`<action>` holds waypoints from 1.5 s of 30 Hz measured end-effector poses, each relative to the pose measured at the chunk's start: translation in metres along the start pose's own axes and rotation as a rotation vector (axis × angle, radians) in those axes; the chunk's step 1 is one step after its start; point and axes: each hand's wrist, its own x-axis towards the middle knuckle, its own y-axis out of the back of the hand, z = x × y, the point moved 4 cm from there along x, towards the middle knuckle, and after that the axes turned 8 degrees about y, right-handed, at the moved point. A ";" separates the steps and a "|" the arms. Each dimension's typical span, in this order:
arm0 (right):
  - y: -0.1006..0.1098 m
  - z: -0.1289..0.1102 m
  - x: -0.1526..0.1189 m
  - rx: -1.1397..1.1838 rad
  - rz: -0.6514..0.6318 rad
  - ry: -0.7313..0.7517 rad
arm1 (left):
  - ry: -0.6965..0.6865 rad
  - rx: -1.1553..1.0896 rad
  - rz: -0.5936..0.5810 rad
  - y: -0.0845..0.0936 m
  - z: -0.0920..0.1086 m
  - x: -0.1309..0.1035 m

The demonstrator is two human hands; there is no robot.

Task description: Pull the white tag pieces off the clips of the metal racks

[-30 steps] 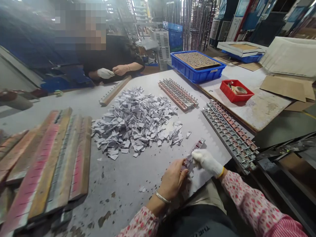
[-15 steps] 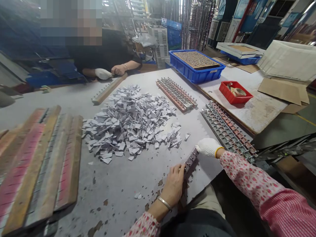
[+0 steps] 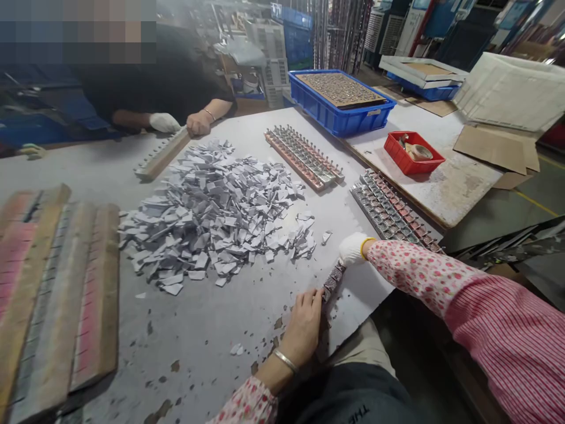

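A narrow bar with a speckled dark, glittery surface [image 3: 334, 280] lies at the near edge of the table, angled away from me. My bare left hand [image 3: 304, 321], with a bangle on the wrist, is closed around its near part and hides that end. My right hand [image 3: 353, 249], in a white knit glove, is closed at the far end, its fingertips partly hidden. Left of the bar spreads a large heap of small pale grey-white pieces [image 3: 220, 212]. Just beyond my right hand lie grey and reddish bars with rows of small pegs [image 3: 388, 206].
Long wooden strips with pink and grey faces [image 3: 83, 294] lie at the left. More pegged bars [image 3: 302, 156], a blue crate [image 3: 339, 121] and a red bin [image 3: 412, 156] stand farther back. Across the table a co-worker's hands hold a wooden pegged strip [image 3: 161, 153].
The view has shifted, so the table's contents sit farther left and slightly higher. My right hand stays at the bar's far end and my left hand around its near part. The co-worker's bare hand has moved along the strip.
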 end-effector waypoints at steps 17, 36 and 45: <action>-0.009 0.002 -0.057 0.384 0.552 -0.102 | 0.302 -0.359 0.290 0.089 -0.054 0.092; -0.036 -0.119 -0.087 1.730 0.222 0.605 | -0.249 -0.754 0.145 0.099 0.035 -0.026; -0.063 -0.104 -0.075 1.659 0.519 0.396 | 0.019 -0.698 0.018 0.065 0.023 -0.014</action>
